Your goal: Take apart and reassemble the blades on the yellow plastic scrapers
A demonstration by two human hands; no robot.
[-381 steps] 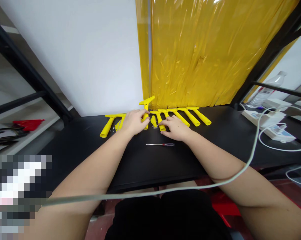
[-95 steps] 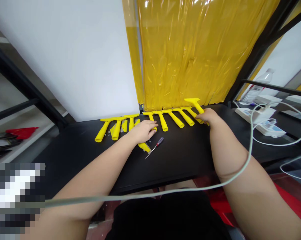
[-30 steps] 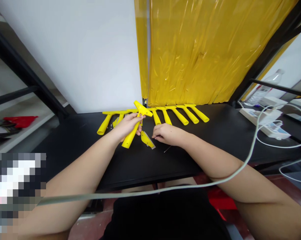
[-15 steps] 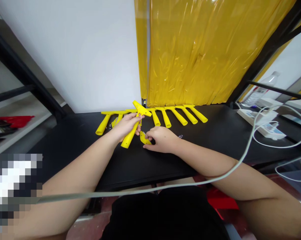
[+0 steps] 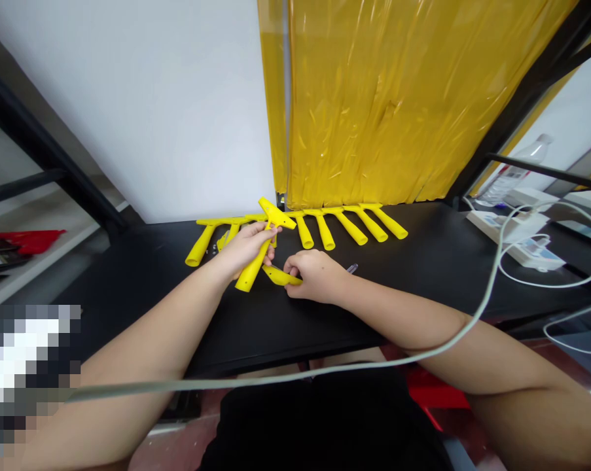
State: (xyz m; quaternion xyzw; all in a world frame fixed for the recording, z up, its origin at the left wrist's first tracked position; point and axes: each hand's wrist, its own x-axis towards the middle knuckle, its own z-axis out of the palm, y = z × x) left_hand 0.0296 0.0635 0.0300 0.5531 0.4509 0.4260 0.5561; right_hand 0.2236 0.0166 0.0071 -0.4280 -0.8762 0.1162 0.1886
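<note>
My left hand (image 5: 249, 247) is closed around the shaft of a yellow T-shaped handle (image 5: 252, 269), its crosspiece pointing away from me and its hollow end toward me. Just to the right, the fingers of my right hand (image 5: 319, 276) pinch a small curved yellow plate (image 5: 278, 276) with a hole in it, low over the black table (image 5: 256, 333). The plate's tip is near the fingers of my left hand. Behind my right wrist the end of a slim clear stick (image 5: 353, 268) shows; the rest is hidden.
More yellow T-shaped handles (image 5: 351, 229) lie in a row along the back of the table. Small bits (image 5: 214, 248) lie at left. White boxes (image 5: 521, 242) and a plastic bottle (image 5: 514, 170) stand right. A pale cable (image 5: 398, 358) crosses in front of my arms.
My right hand has turned the small yellow plate from steep to nearly flat, its tip now nearer the left hand. My left hand keeps the T-shaped handle in almost the same place.
</note>
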